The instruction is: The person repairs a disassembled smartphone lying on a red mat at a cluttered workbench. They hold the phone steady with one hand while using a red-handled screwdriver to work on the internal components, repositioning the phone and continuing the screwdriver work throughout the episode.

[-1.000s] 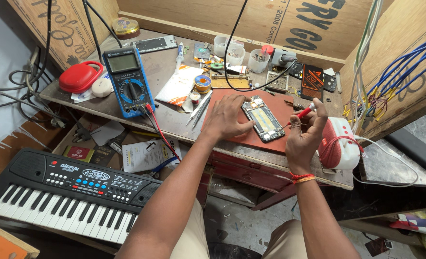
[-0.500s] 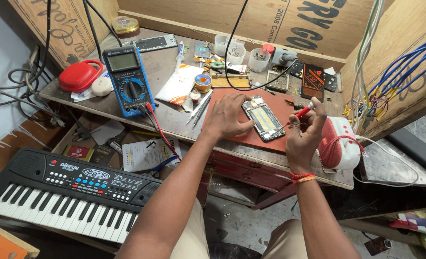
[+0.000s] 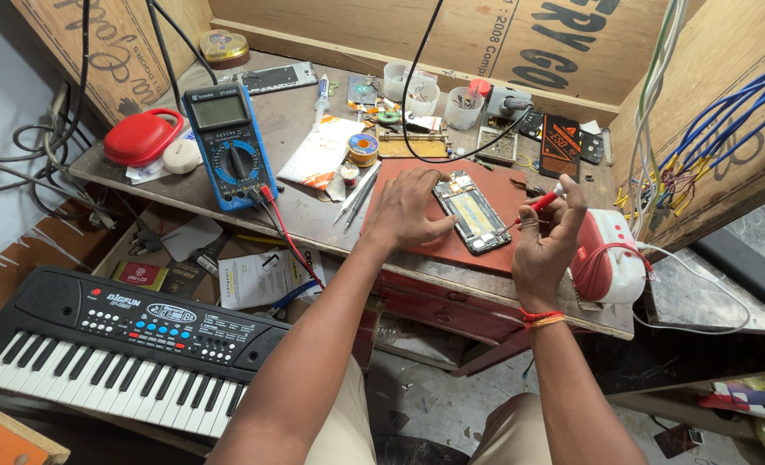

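An opened phone (image 3: 473,211) lies on a reddish-brown mat (image 3: 512,194) on the workbench. My left hand (image 3: 408,209) rests flat on the mat, its fingertips pressing the phone's left edge. Just right of the phone my right hand (image 3: 548,241) is raised slightly above the bench. It grips a red-handled screwdriver (image 3: 539,203) whose thin tip points down-left toward the phone's right side.
A blue multimeter (image 3: 229,145) with red and black leads stands at the left, beside a red case (image 3: 141,136). Tweezers (image 3: 357,191), solder reel, small cups and parts crowd the bench's back. A red-white device (image 3: 606,258) sits at the right edge. A toy keyboard (image 3: 115,344) lies below.
My right hand has shifted slightly and re-angled the screwdriver beside the phone. My left hand stays on the phone.
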`<action>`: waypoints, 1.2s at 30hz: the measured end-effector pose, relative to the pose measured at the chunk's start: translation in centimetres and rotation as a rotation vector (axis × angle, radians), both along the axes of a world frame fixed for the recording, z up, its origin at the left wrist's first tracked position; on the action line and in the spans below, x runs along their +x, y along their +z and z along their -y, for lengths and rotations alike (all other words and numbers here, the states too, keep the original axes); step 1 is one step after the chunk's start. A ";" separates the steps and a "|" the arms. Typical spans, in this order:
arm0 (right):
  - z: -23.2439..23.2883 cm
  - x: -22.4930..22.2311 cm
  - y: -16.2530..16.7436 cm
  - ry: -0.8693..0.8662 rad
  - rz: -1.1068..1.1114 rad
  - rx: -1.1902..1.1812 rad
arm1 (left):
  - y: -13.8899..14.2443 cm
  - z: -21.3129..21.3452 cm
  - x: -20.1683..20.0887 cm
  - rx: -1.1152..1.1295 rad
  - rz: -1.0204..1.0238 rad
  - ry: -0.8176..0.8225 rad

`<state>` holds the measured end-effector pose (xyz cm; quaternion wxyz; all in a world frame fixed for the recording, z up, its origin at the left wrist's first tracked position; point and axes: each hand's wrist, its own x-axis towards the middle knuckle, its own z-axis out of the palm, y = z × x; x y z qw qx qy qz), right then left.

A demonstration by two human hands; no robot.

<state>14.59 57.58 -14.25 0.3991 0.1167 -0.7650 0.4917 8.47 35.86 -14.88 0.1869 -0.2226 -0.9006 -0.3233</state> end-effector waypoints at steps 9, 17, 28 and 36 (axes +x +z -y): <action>0.0 0.1 0.1 0.000 0.003 -0.002 | -0.1 0.1 0.1 0.004 -0.016 0.004; 0.2 0.2 0.2 0.030 -0.015 -0.020 | 0.1 0.2 0.1 0.002 -0.003 -0.011; 0.4 0.0 0.4 0.053 -0.022 -0.011 | 0.1 0.4 0.0 -0.017 0.000 -0.005; 0.5 0.0 0.5 0.029 -0.015 -0.001 | 0.1 0.5 0.0 -0.009 0.004 -0.007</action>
